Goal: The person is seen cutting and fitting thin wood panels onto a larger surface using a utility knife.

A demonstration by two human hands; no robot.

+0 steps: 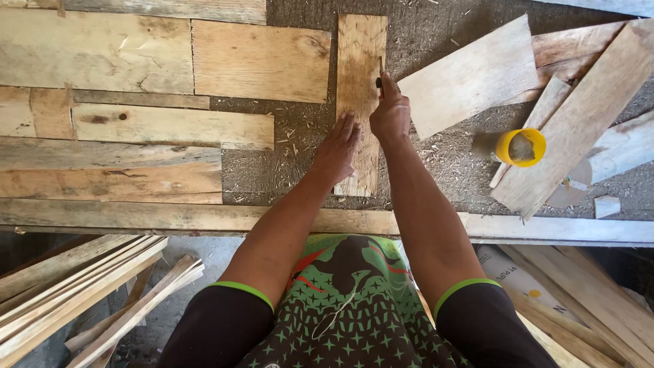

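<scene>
**Narrow plank being pinned and marked on the workbench**

A narrow upright plank is being held flat on the rough, sawdust-strewn bench top, running away from the person between the two forearms. It is being pressed down by the left hand, which is being laid open on the plank's lower left part, fingers spread and stretched forward, nothing being gripped. The right hand is being kept closed around a small dark tool, only the tip of which is being shown at the plank's right edge; what kind of tool it is cannot be told.

To the left, several wide pale boards are being shown lying side by side, apart from the plank. To the right, a loose stack of boards is being seen lying at angles, one broad light board being placed just beside the right hand. A yellow-rimmed container is being seen lying on its side near that stack, its mouth turned toward the camera. A long beam is being seen running along the bench's near edge, beneath both forearms. Thin strips of wood are being seen heaped at lower left, below the bench.
</scene>
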